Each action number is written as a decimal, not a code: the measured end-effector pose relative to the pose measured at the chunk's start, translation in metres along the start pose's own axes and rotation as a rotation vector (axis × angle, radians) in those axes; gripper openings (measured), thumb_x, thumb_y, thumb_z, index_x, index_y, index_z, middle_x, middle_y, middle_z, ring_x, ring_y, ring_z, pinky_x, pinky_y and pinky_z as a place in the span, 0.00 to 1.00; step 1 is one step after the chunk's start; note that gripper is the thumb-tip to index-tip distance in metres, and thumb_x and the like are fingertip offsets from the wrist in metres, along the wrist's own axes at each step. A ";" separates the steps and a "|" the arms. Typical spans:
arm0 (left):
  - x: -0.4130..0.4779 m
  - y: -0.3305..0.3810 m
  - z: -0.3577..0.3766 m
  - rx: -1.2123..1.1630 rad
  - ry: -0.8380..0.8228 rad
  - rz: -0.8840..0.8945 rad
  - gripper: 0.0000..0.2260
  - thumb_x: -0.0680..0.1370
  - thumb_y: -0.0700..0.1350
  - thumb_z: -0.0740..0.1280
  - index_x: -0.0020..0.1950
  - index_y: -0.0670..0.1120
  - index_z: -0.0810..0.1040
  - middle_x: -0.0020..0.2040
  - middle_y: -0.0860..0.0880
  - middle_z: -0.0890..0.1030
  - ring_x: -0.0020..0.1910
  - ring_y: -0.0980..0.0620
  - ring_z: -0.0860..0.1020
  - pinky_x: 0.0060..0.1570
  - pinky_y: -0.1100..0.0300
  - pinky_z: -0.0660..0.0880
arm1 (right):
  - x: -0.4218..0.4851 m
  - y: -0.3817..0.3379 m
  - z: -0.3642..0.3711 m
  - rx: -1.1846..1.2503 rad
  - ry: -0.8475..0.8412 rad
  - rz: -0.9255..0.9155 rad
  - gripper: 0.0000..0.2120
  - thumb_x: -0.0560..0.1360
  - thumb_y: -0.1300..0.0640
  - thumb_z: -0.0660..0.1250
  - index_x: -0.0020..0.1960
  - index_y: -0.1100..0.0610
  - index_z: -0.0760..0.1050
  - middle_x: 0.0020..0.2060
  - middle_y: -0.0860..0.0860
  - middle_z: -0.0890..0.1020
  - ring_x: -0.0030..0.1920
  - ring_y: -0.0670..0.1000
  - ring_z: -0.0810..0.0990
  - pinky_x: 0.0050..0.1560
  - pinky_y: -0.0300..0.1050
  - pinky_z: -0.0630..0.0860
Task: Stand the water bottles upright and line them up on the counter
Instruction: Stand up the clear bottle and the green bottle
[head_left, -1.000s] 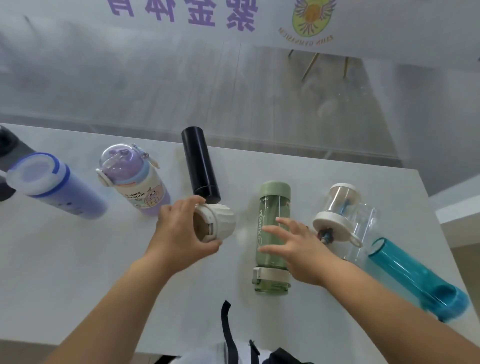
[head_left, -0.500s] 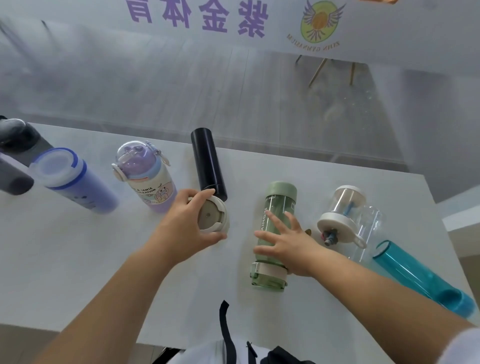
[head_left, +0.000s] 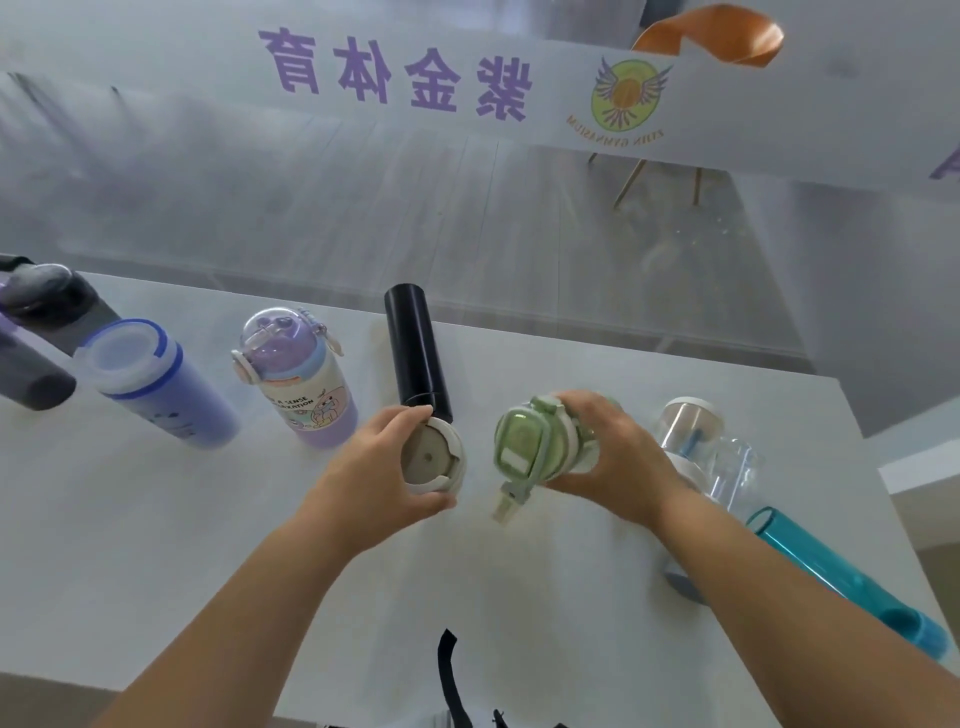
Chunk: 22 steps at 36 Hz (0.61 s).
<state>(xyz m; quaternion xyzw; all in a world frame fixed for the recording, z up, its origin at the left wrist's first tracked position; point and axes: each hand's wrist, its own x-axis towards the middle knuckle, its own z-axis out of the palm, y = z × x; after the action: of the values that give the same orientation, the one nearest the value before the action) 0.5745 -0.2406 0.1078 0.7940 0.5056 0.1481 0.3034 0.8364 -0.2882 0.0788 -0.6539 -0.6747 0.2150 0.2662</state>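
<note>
Two hands are each holding a bottle on the counter (head_left: 156, 545).

The left hand (head_left: 374, 483) is wrapping its fingers (head_left: 410, 418) around the white-capped bottle (head_left: 431, 460), which is sitting in the middle of the counter just in front of the black bottle (head_left: 415, 353). The right hand (head_left: 613, 457) is holding the green bottle (head_left: 530, 447) by its body, fingers closed around it, with the lid end tipping up toward us and a loop hanging down. The green one is looking like hard, smooth plastic, probably light and a bit slippery, so gripping around the middle seems safest. The clear bottle (head_left: 691, 431) and the teal bottle (head_left: 831, 566) are lying on their sides to the right, waiting.
</note>
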 end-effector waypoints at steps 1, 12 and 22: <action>0.001 0.001 0.001 0.006 -0.016 0.012 0.38 0.64 0.53 0.77 0.70 0.52 0.65 0.66 0.56 0.70 0.59 0.57 0.70 0.56 0.66 0.66 | 0.001 -0.002 -0.005 0.060 0.030 0.056 0.35 0.60 0.43 0.78 0.64 0.44 0.68 0.57 0.43 0.76 0.56 0.47 0.75 0.55 0.44 0.75; 0.011 0.013 0.013 0.015 -0.143 0.055 0.38 0.64 0.57 0.75 0.71 0.54 0.64 0.67 0.59 0.67 0.60 0.57 0.71 0.60 0.61 0.72 | 0.011 0.000 -0.022 0.509 0.251 0.461 0.29 0.56 0.36 0.77 0.53 0.36 0.69 0.53 0.41 0.81 0.57 0.51 0.79 0.56 0.59 0.77; 0.012 0.013 0.008 -0.030 -0.177 0.047 0.31 0.69 0.60 0.70 0.70 0.56 0.65 0.66 0.60 0.67 0.59 0.58 0.71 0.59 0.62 0.71 | 0.008 0.003 -0.031 0.537 0.136 0.457 0.41 0.54 0.37 0.78 0.63 0.47 0.70 0.58 0.47 0.80 0.60 0.54 0.78 0.60 0.55 0.76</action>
<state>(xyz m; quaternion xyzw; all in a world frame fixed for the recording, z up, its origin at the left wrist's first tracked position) 0.5932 -0.2364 0.1093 0.8111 0.4556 0.0919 0.3552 0.8589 -0.2819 0.1015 -0.7074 -0.4111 0.3948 0.4179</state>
